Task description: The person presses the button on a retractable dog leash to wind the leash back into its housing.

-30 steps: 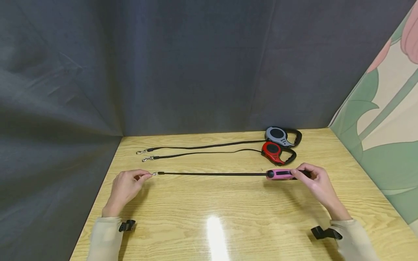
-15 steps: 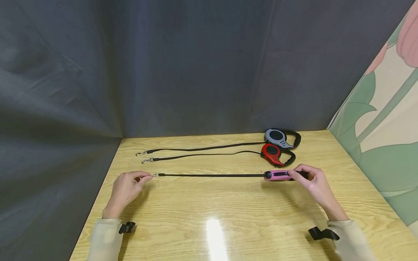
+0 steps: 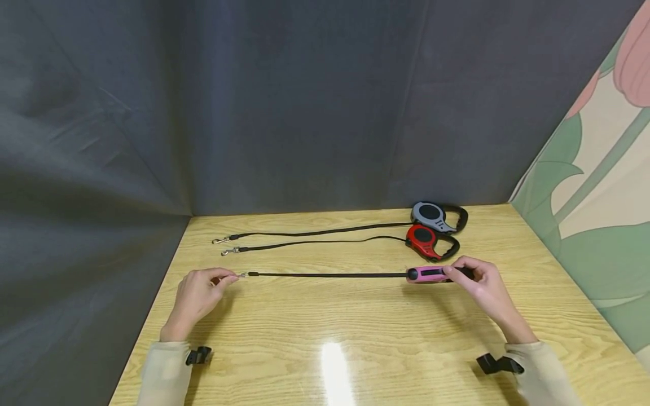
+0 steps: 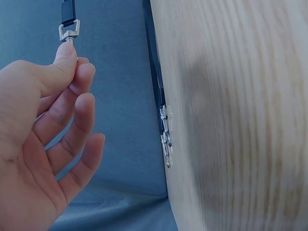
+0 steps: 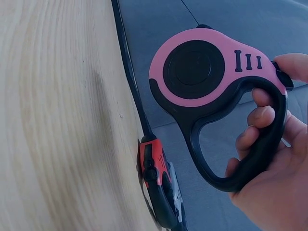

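My right hand (image 3: 479, 285) grips the black handle of a pink retractable dog leash (image 5: 193, 67), with the thumb at its black button (image 5: 283, 77) in the right wrist view. Its black strap (image 3: 330, 275) runs straight and taut across to the left. At that end, my left hand (image 3: 199, 296) pinches the metal snap hook (image 4: 69, 32) between thumb and forefinger, the other fingers loosely bent. Both hands hold the leash above the table. Behind it lie a red retractable leash (image 3: 424, 241) and a grey one (image 3: 429, 212), straps drawn out to the left.
The snap hooks of the red leash (image 3: 229, 251) and grey leash (image 3: 220, 240) lie at the back left of the wooden table (image 3: 284, 349). A dark cloth (image 3: 304, 113) hangs behind and at the left. Flower-patterned fabric (image 3: 599, 225) borders the right side.
The right hand has shifted slightly left with the pink leash's body, and the left hand slightly right with its hook. The span of strap between them is a little shorter.
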`<act>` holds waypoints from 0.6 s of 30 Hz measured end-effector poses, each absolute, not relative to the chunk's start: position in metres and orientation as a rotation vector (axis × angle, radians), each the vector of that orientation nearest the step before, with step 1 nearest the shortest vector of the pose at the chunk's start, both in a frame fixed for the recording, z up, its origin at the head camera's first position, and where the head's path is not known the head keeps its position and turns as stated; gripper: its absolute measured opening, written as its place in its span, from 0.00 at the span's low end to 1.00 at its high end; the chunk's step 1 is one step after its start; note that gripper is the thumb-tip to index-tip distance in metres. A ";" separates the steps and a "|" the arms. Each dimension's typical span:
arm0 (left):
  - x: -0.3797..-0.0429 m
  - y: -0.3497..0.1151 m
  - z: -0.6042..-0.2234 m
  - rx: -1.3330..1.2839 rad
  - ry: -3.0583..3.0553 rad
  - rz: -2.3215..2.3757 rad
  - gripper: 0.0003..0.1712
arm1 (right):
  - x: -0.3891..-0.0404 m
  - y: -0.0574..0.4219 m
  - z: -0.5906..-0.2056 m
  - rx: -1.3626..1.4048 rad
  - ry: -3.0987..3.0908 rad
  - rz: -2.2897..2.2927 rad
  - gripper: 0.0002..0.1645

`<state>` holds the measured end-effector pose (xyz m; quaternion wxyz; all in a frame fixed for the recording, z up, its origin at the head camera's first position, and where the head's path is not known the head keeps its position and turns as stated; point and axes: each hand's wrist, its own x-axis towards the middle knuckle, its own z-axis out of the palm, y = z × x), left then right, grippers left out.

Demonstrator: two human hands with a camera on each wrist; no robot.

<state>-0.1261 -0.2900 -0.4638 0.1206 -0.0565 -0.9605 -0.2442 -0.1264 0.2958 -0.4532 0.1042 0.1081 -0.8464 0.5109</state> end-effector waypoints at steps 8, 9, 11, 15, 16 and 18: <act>-0.126 -0.291 -0.465 -0.171 -2.803 -0.726 0.09 | -0.127 0.297 -0.456 0.321 -2.495 1.513 0.07; -0.126 -0.291 -0.465 -0.170 -2.802 -0.729 0.09 | -0.127 0.297 -0.456 0.318 -2.499 1.509 0.07; -0.125 -0.290 -0.465 -0.172 -2.802 -0.731 0.08 | -0.128 0.296 -0.455 0.313 -2.508 1.500 0.08; -0.124 -0.289 -0.465 -0.180 -2.802 -0.738 0.08 | -0.129 0.294 -0.454 0.306 -2.524 1.501 0.08; -0.124 -0.289 -0.465 -0.183 -2.801 -0.738 0.08 | -0.129 0.294 -0.453 0.307 -2.525 1.505 0.08; -0.124 -0.288 -0.465 -0.190 -2.795 -0.737 0.07 | -0.129 0.293 -0.453 0.311 -2.529 1.508 0.08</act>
